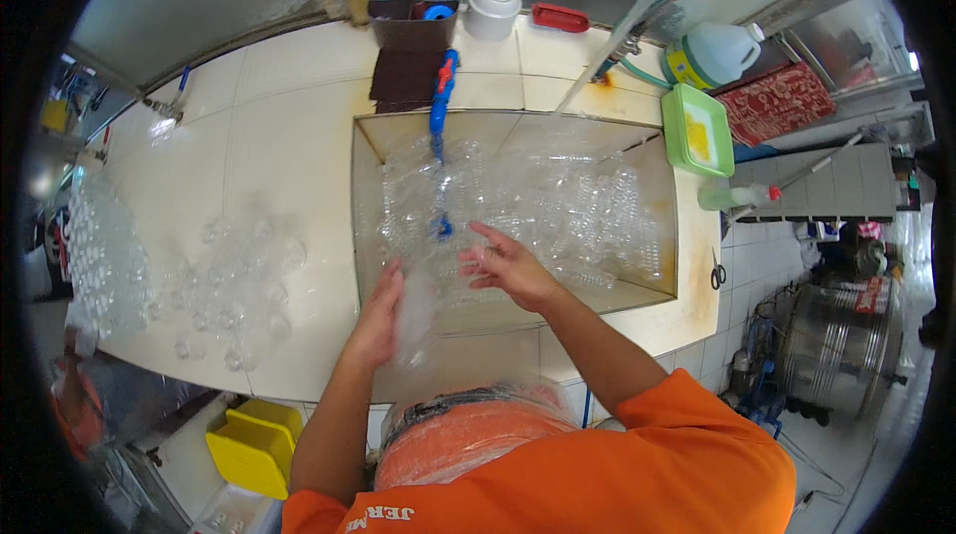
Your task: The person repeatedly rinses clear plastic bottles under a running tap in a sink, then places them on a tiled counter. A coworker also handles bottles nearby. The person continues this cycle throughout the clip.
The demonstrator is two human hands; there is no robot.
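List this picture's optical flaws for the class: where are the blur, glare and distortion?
Head view: blur smears the clear plastic item beside the left hand; head view: bright glints speckle the clear ribbed plastic containers in the sink; head view: fisheye distortion bows the countertop edge, and the corners go black.

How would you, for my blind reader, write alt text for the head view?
A person in orange holds the right hand over a basin of clear plastic containers; the left hand is beside a blurred transparent item. More clear plastic lies on the counter at left.
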